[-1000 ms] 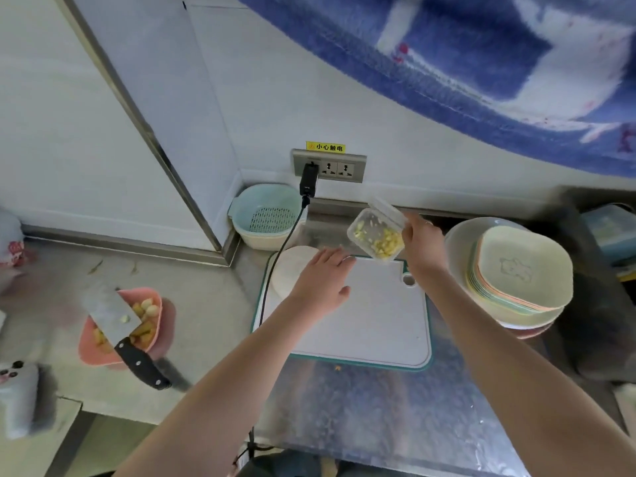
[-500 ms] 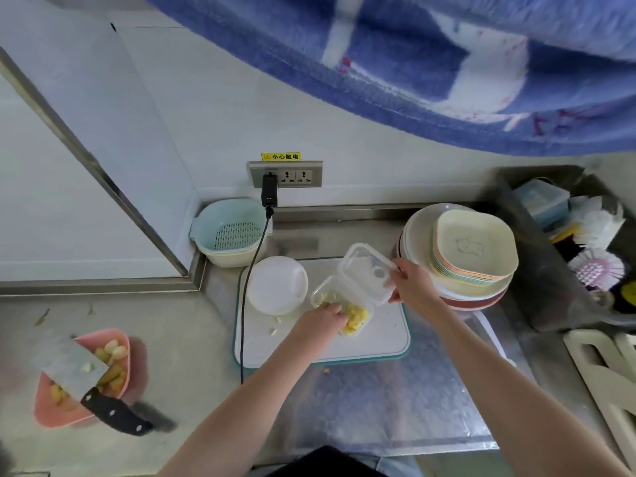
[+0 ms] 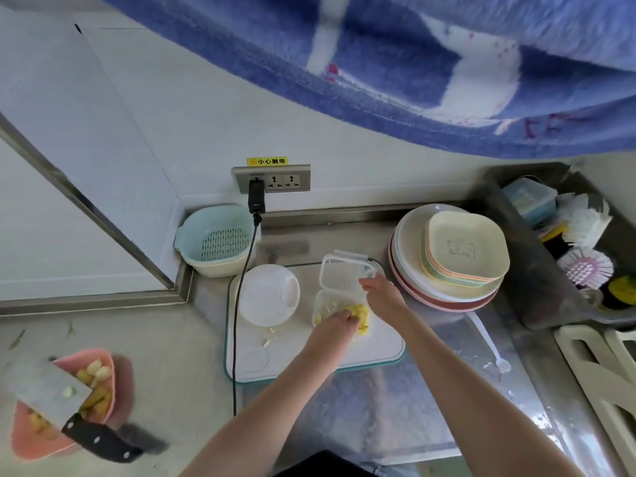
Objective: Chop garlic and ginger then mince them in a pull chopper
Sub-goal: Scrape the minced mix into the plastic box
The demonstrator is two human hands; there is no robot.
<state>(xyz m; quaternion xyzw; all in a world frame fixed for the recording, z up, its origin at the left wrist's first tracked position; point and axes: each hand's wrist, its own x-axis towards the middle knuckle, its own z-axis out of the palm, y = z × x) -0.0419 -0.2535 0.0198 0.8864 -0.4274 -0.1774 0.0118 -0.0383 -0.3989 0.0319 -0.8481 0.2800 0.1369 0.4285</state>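
The chopped garlic and ginger (image 3: 358,313) lies as yellow pieces in a clear plastic container (image 3: 339,306) standing on the white cutting board (image 3: 378,342), centre of the frame. The left hand (image 3: 335,325) reaches into that container, fingers curled down over the pieces; whether it has actually gathered any cannot be told. The right hand (image 3: 380,292) pinches the edge of the container's hinged lid (image 3: 344,270), holding it tipped back and open.

Judged step: chopping appears finished, and the pieces are being taken out for mincing. The next move would call for carrying a handful to the white round bowl (image 3: 266,294) just left of the container on the board, presumably the pull chopper's, without scattering; a few stray pieces (image 3: 268,335) already lie on the board.

Outward, at lower left, a pink bowl (image 3: 20,438) holds whole cloves and ginger, with a cleaver (image 3: 51,395) resting across it. A colander basket (image 3: 218,241) sits at the back wall, apparently empty. Stacked plates (image 3: 457,256) stand right of the board.
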